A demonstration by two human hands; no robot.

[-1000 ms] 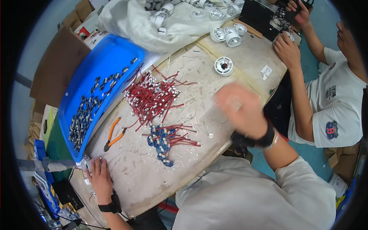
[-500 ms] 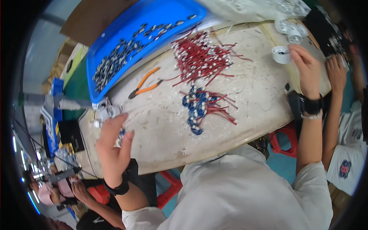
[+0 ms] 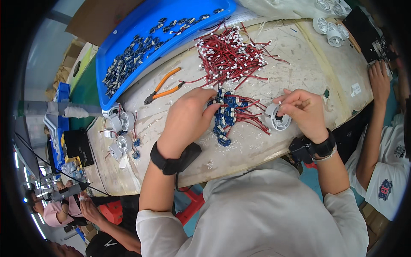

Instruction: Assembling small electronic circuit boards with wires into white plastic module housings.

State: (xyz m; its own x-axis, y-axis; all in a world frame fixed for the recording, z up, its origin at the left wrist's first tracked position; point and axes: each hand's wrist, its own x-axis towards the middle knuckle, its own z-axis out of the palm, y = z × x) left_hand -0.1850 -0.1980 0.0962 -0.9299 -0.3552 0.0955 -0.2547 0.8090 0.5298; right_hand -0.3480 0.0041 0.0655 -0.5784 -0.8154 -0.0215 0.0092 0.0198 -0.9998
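My left hand [image 3: 188,118] is at the left edge of a small heap of blue circuit boards [image 3: 231,103] with red wires. Its thumb and index finger close around a board there, partly hidden by the fingers. Just right of the heap, my right hand [image 3: 303,112] pinches a white round plastic housing [image 3: 272,122] at its upper side, near the tabletop. The housing's open face shows a ring and a dark middle. Behind the boards lies a large pile of red wires [image 3: 231,55] with white connectors.
Orange-handled cutters [image 3: 165,88] lie left of the wires. A blue tray [image 3: 145,25] of boards stands at the back left. White housings with wired boards [image 3: 124,143] sit at the left; more white housings [image 3: 334,36] at the far right. Another person's hand [image 3: 379,81] rests at the right edge.
My left hand has moved right from the housings at the left to the blue boards. My right hand has brought a white housing from the far right to beside the heap.
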